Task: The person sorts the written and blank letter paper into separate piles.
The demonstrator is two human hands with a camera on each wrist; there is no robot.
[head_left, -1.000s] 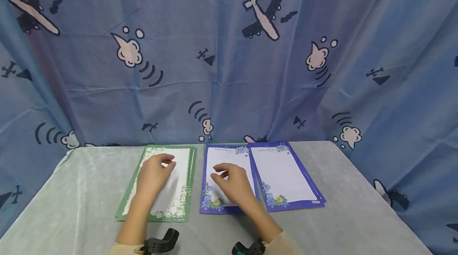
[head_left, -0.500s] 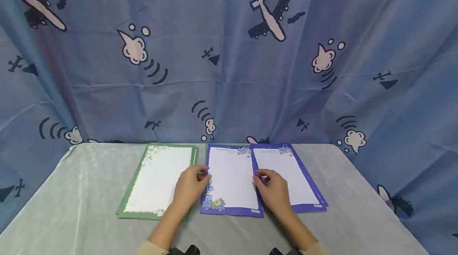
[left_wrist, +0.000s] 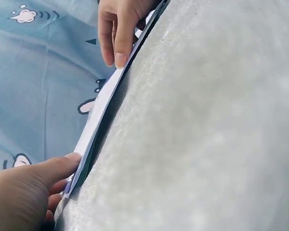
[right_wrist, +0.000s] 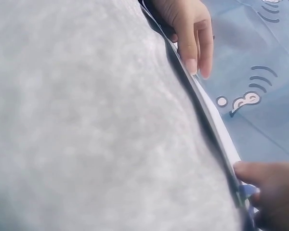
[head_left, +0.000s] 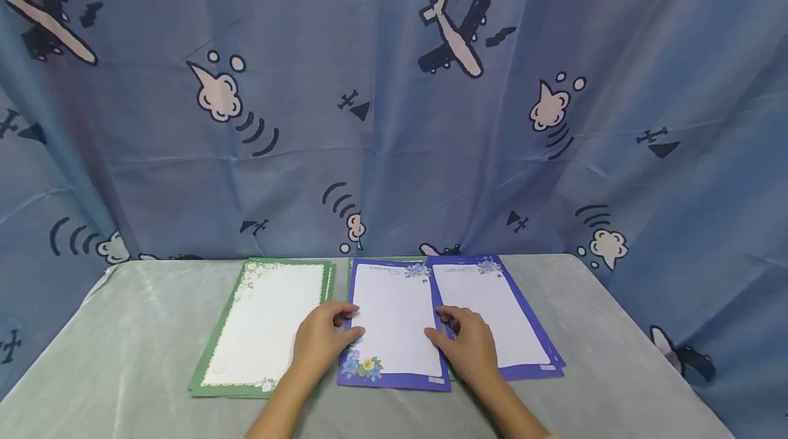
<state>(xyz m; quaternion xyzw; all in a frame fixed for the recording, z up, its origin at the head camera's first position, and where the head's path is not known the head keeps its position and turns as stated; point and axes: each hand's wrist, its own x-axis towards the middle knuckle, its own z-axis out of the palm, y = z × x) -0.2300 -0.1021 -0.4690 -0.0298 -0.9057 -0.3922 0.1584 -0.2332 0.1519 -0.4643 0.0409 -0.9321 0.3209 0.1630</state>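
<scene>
A purple-bordered sheet of paper [head_left: 394, 319] with printed flowers lies in the middle of the table, over other sheets. My left hand [head_left: 325, 338] pinches its left edge, thumb on top and fingers below in the left wrist view. At the opposite edge, my right hand [head_left: 469, 347] pinches the sheet with the thumb on its face and the other fingers curled. In the right wrist view, the thumb of the right hand [right_wrist: 272, 192] sits on the paper's edge. The left hand [right_wrist: 189, 33] shows at the far end there.
Left of the middle sheet lies a stack of green-bordered sheets [head_left: 265, 329], partly behind the left wrist. More purple-bordered sheets [head_left: 492, 309] fan out on the right, their edge under the middle one. A grey cloth covers the table [head_left: 123, 357]; a blue printed curtain [head_left: 295, 83] hangs behind.
My left hand has moved right from over the green stack to the middle sheet's left edge. My right hand has moved right to the opposite edge. Both thumbs now overlap the paper.
</scene>
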